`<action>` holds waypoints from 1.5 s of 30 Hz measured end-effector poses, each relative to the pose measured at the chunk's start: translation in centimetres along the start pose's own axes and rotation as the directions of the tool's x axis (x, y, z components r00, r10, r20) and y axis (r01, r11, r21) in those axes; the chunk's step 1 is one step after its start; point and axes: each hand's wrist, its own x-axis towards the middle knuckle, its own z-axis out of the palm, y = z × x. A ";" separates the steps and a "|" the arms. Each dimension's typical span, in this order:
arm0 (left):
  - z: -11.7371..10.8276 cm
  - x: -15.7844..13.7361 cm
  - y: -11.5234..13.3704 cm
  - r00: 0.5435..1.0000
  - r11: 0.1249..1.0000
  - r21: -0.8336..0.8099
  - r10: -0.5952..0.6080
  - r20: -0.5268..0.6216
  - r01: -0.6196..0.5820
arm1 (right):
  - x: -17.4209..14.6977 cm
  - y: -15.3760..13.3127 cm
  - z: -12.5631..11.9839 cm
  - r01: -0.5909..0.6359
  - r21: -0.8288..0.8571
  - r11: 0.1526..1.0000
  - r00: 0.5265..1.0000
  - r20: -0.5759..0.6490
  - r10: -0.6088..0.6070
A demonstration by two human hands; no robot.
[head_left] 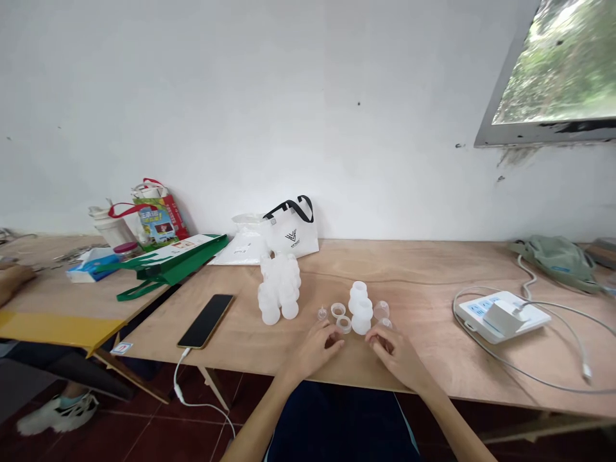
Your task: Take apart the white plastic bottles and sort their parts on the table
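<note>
My left hand rests at the table's front, fingers loosely bent and thumb apart, with nothing seen in it. Just beyond its fingertips is a small clear teat-shaped piece. Two translucent rings lie to its right. My right hand is also on the table, thumb and fingers parted. Beside its fingertips stand two small white translucent bottles, mouths up. A clear dome-shaped cap sits behind that hand, and another clear piece is partly hidden by its fingers.
A cluster of white bottles stands left of centre, before a white bag. A phone charges at left. A white power strip with looping cables lies right. Another table adjoins on the left, where a person's arm shows.
</note>
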 end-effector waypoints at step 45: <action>1.7 0.3 -1.1 0.992 0.976 0.195 0.112 -0.054 -0.100 | 1.0 0.9 4.0 0.105 -0.615 0.781 0.992 0.009 -0.126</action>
